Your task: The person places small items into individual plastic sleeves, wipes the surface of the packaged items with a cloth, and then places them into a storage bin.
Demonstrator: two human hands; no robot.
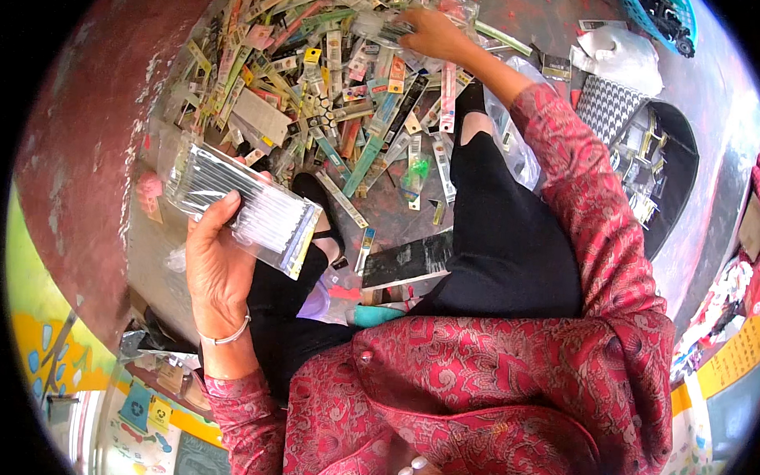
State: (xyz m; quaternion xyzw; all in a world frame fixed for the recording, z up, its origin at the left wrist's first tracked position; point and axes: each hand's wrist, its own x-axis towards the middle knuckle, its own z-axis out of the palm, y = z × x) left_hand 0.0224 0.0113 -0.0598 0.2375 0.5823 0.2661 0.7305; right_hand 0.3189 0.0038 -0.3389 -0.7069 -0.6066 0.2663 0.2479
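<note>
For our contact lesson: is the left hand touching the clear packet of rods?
Touching: the head view shows the left hand holding the clear packet, thumb across its face.

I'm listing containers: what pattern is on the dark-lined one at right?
Black-and-white houndstooth on the container, best seen in the head view.

glare is caught on the clear packet [267,221], and far around it the bright view is bent.
</note>
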